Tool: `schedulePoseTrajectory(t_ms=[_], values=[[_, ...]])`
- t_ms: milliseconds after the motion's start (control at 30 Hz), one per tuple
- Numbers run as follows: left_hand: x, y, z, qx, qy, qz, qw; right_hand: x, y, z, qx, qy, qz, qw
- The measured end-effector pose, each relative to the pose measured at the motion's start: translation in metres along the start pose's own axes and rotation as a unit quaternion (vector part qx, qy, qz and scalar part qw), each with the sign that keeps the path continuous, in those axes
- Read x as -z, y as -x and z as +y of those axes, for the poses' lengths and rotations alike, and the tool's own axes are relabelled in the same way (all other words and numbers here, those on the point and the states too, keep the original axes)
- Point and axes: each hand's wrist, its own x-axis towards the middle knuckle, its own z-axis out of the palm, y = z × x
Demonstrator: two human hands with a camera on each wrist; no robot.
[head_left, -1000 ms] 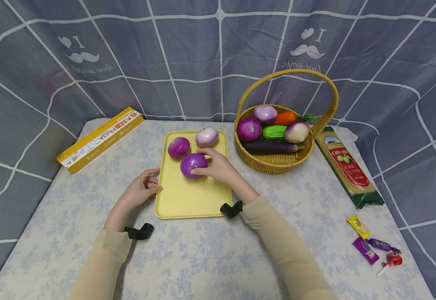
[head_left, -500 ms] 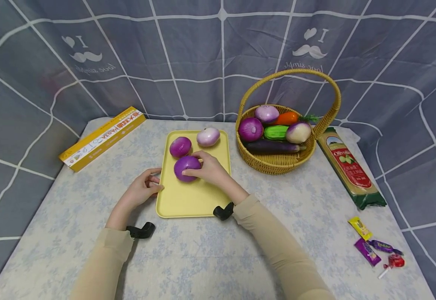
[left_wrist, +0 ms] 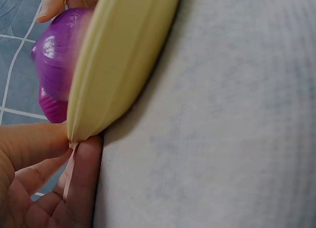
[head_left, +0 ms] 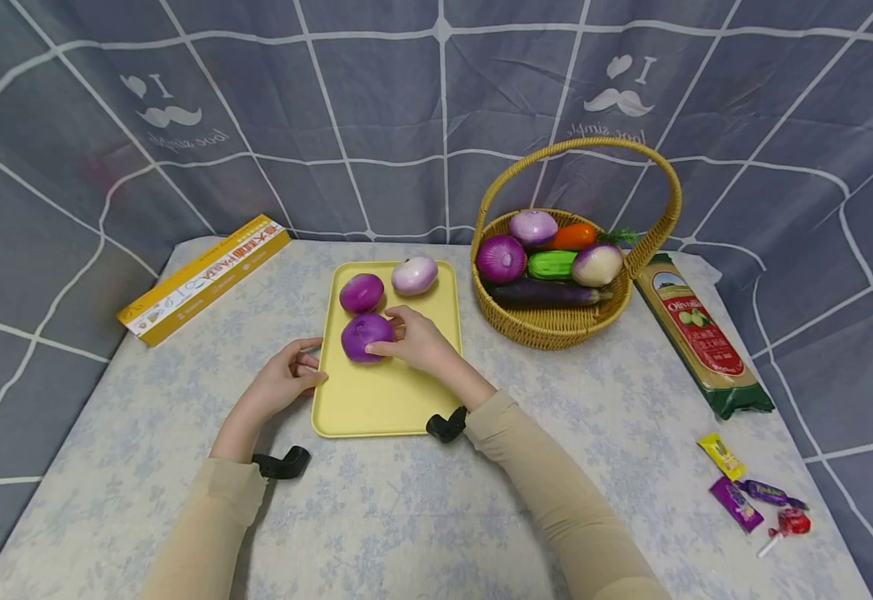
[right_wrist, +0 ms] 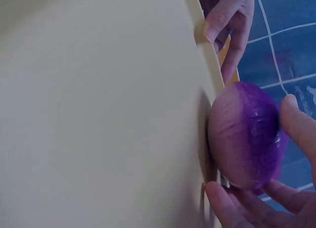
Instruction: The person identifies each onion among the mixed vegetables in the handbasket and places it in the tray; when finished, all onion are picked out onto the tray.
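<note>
A yellow tray (head_left: 376,408) lies on the table. My left hand (head_left: 290,371) pinches its left rim, with thumb and fingers on either side of the edge in the left wrist view. On the tray sits a purple onion (head_left: 361,339), also visible in the right wrist view with its pale side (right_wrist: 227,139) facing the tray. My right hand (head_left: 421,337) holds it loosely, thumb over the near side and fingers behind. A second purple onion (head_left: 361,293) and a pale purple-white onion (head_left: 415,275) lie at the tray's far end.
A wicker basket (head_left: 549,333) with a tall handle holds onions, an eggplant, a carrot and other vegetables. Beside it lies a pasta packet (head_left: 699,333). A pasta box (head_left: 204,279) is at the back left. Wrapped candies (head_left: 736,502) and a lollipop (head_left: 792,522) lie right.
My right hand has shifted left with the onion, and the onion has turned and come to sit nearer the tray's left side. My left hand stays at the rim.
</note>
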Motion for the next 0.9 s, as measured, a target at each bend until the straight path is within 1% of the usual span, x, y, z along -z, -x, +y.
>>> schedulePoseTrajectory(t_ms=[133, 233, 300, 400, 500, 600, 767, 900], values=[[-0.001, 0.000, 0.000, 0.006, 0.003, -0.002, 1.0000, 0.002, 0.003, 0.000, 0.003, 0.006, 0.003, 1.000], [-0.001, 0.001, -0.001, 0.004, 0.007, -0.005, 1.0000, 0.010, 0.010, -0.003, 0.012, 0.012, 0.012, 1.000], [-0.001, 0.001, -0.001, 0.001, 0.010, -0.007, 0.9999, 0.019, 0.015, -0.004, 0.022, 0.014, 0.030, 0.999], [0.000, 0.001, 0.000, -0.006, 0.008, -0.007, 0.9999, 0.036, 0.022, -0.006, 0.048, 0.000, 0.074, 0.996], [0.002, 0.000, 0.001, -0.011, 0.002, -0.004, 0.9999, 0.056, 0.030, -0.006, 0.075, -0.023, 0.125, 0.989], [0.003, 0.000, 0.002, -0.013, 0.001, -0.005, 0.9999, 0.077, 0.037, -0.002, 0.085, -0.049, 0.180, 0.979], [0.003, 0.001, 0.001, -0.014, 0.003, -0.007, 0.9999, 0.109, 0.047, 0.010, 0.073, -0.060, 0.258, 0.961], [0.002, 0.001, 0.000, -0.012, 0.003, -0.007, 0.9999, 0.130, 0.052, 0.022, 0.057, -0.048, 0.295, 0.953]])
